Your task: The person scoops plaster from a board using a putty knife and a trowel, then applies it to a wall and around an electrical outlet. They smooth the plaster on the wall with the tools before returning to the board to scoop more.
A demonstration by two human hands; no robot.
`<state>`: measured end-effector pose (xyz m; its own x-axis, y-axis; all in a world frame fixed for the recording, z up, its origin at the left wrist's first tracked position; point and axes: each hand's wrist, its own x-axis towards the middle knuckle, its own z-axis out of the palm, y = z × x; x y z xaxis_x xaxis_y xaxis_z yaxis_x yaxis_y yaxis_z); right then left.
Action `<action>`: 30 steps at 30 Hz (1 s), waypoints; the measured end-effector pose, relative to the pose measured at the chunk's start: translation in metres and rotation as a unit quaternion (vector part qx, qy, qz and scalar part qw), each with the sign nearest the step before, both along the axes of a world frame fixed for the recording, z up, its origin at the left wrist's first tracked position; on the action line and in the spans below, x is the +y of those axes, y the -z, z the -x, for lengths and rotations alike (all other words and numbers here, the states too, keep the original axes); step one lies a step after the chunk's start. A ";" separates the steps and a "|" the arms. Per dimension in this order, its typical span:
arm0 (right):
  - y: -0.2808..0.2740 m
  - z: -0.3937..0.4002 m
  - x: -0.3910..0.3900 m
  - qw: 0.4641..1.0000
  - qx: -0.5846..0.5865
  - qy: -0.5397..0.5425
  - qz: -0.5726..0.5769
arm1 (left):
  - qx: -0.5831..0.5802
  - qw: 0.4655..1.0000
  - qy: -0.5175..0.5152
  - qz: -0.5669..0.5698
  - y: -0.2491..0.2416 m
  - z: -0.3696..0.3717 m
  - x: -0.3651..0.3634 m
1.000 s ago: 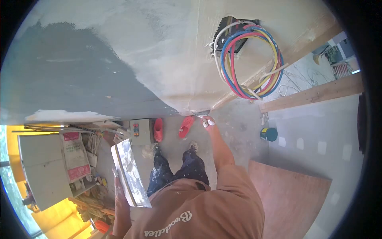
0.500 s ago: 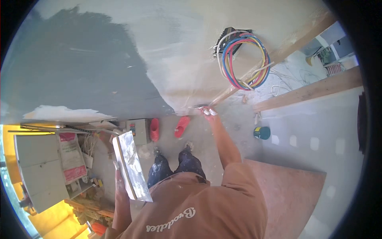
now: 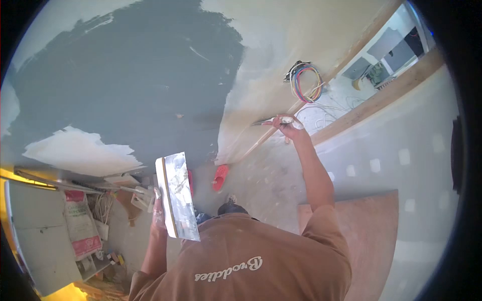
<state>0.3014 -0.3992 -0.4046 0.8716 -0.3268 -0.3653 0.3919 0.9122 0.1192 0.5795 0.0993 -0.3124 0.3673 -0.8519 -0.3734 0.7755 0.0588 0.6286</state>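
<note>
My left hand [image 3: 157,210] is closed round the back of a wide plastering blade [image 3: 182,195], whose metal face carries smears of wet filler. Out to the right, my right hand [image 3: 288,125] grips a thin putty knife [image 3: 262,122], its blade against the pale plastered part of the wall [image 3: 251,100]. White filler coats some of the right fingers. A large grey patch [image 3: 150,75] covers the wall left of the pale area. Just above the right hand, a coil of coloured cables [image 3: 308,83] hangs from a dark opening in the wall.
Wooden framing [image 3: 381,103] edges a doorway at the right. Red clogs [image 3: 219,177] stand on the floor below the wall. A brownish board [image 3: 369,236] leans at lower right. At lower left are a grey cabinet [image 3: 42,236] and a printed sack [image 3: 81,223].
My right hand and its knife have moved up and right, closer to the cable coil. The view has shifted, showing more grey wall; the left-hand blade now stands more upright.
</note>
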 end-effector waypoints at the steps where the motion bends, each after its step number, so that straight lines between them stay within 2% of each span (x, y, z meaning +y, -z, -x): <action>1: -0.024 0.007 0.004 1.000 -0.021 -0.003 -0.022 | -0.010 1.000 0.001 0.006 -0.007 0.004 -0.004; 3: -0.065 0.028 0.002 0.999 -0.012 0.011 -0.031 | -0.015 0.999 0.017 0.025 -0.021 0.011 -0.007; 6: -0.088 0.048 0.004 0.998 -0.048 0.022 -0.017 | -0.004 0.996 0.077 0.037 -0.017 0.004 0.001; 8: -0.112 0.061 0.027 0.978 -0.035 0.085 0.189 | -0.007 0.993 0.105 0.047 -0.015 -0.001 0.006; 9: -0.117 0.065 0.029 0.976 -0.038 0.094 0.192 | -0.002 0.991 0.121 0.055 -0.013 -0.005 0.007; 10: -0.122 0.071 0.031 0.984 -0.055 0.085 0.144 | -0.004 0.987 0.144 0.063 -0.010 -0.011 0.008; 11: -0.094 0.047 0.034 0.990 -0.075 0.068 0.099 | -0.010 0.987 0.145 0.071 0.032 -0.042 0.013; 13: -0.119 0.062 0.060 0.986 -0.065 0.090 0.128 | 0.047 0.986 0.154 0.040 0.038 -0.053 0.015; 15: -0.141 0.067 0.086 0.974 -0.117 0.080 0.174 | 0.043 0.981 0.183 0.048 0.046 -0.059 0.015; 17: -0.148 0.072 0.118 0.982 -0.094 0.077 0.145 | -0.003 0.985 0.171 0.002 0.047 -0.063 0.015; 18: -0.136 0.066 0.133 0.968 0.001 0.113 0.222 | 0.024 0.983 0.181 0.034 0.043 -0.063 0.013; 19: -0.129 0.067 0.154 0.939 0.099 0.151 0.293 | 0.002 0.987 0.162 0.011 0.042 -0.061 0.011; 21: -0.115 0.048 0.215 0.840 0.268 0.162 0.443 | -0.022 0.986 0.163 0.021 0.029 -0.054 0.010; 22: -0.120 0.041 0.247 0.829 0.256 0.103 0.486 | -0.012 0.986 0.165 0.023 0.047 -0.062 0.006; 23: -0.127 0.032 0.279 0.814 0.242 0.040 0.527 | -0.033 0.985 0.167 0.018 0.038 -0.057 0.006; 25: -0.116 0.007 0.342 0.760 0.215 0.102 0.605 | 0.021 0.978 0.202 0.052 0.049 -0.058 0.006; 27: -0.128 -0.024 0.400 0.620 0.323 0.091 0.709 | 0.058 0.977 0.205 0.016 0.051 -0.060 0.008; 29: -0.077 -0.048 0.441 0.628 0.370 0.087 0.680 | 0.087 0.971 0.218 0.039 0.060 -0.063 0.011; 30: -0.079 -0.066 0.455 0.627 0.366 0.084 0.683 | 0.087 0.972 0.213 0.041 0.059 -0.065 0.013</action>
<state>0.3677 0.0556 -0.3257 0.5454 -0.8350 0.0735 -0.0092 -0.0936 -0.9956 0.6450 0.1124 -0.3717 -0.0874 -0.9426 -0.3224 0.8344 -0.2461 0.4932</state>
